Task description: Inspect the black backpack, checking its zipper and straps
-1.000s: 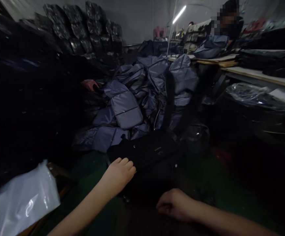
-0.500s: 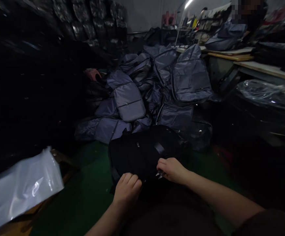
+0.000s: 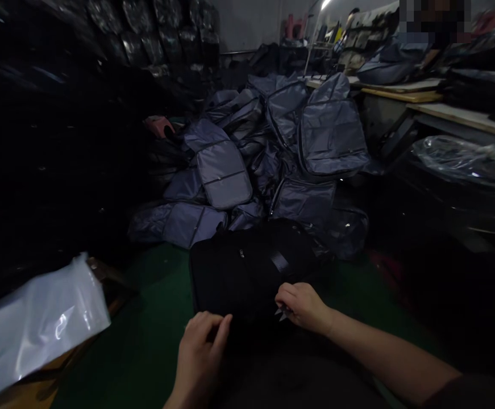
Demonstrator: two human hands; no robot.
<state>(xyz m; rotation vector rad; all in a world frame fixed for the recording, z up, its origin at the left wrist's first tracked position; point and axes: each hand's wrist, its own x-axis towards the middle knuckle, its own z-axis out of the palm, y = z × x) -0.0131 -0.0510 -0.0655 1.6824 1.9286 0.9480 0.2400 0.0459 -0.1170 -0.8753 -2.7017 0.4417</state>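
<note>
A black backpack [image 3: 234,267] lies on its side in front of me, with a small zipper pull and a shiny rectangular patch on its upper face. At its near left edge, my left hand [image 3: 202,343] is closed with curled fingers, gripping the dark fabric there. My right hand [image 3: 302,307] is closed round a pair of thread snips [image 3: 280,312] by the bag's near side. Only the pointed metal blades show below the fingers. The bag's near side is very dark, so details there are hidden.
A heap of bags with grey-blue lining outward [image 3: 225,176] lies beyond the backpack. Clear plastic bags [image 3: 42,324] rest on a wooden stool at left. Worktables [image 3: 464,116] stand at right, with a person behind them. The floor [image 3: 153,295] is green.
My left hand has shifted left and slightly down along the backpack's near edge. My right hand, with the snips, has moved slightly down. The bag's near left part has shifted a little.
</note>
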